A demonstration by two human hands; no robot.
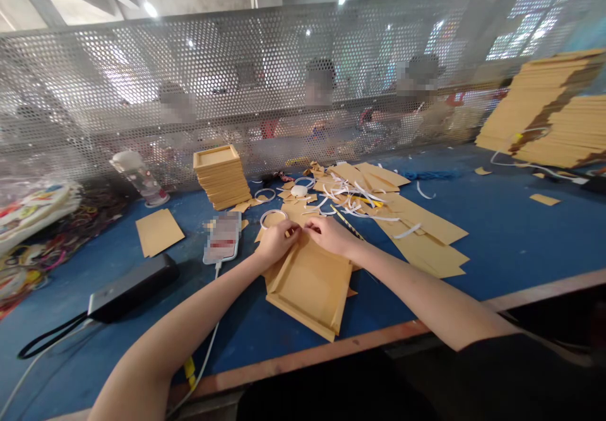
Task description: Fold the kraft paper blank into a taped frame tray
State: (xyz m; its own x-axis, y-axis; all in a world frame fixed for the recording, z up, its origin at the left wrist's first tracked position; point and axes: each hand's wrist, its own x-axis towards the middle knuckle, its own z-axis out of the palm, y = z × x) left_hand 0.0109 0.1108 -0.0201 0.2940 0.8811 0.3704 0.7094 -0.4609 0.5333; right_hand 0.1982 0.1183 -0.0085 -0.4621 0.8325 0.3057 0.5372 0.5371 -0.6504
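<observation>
Head view: looks forward and down over a long bench, with both bare forearms reaching in from the lower edge.
Containers: a stack of shallow tan cardboard trays stands at the back, left of centre, its top one open side up. A clear plastic bottle with a white cap stands left of the stack, and its contents cannot be made out.
Bench: the blue bench top has an orange-brown front edge and carries everything named below.
Scraps: loose white paper strips lie tangled over flat tan cardboard sheets to the right of the hands. A white tape ring lies just beyond the left hand. A loose tan card square lies by itself further left.
Other items: a phone on a white cable lies just beside the left hand. A flat black rectangular box sits near the front left. A heap of coloured bands fills the far left.
Room: a grey perforated metal screen runs along the bench's far side, with blurred people seated behind it. Tall piles of tan cardboard sheets rise at the far right.
Thing in hand: the folded tan cardboard tray lies open side up near the front edge, straight before the person. Its side rims are raised and one corner points toward the front edge.
Left hand: fingers curled and pinched on the tray's far rim.
Right hand: pinched on the same rim, fingertips almost meeting the left's.
</observation>
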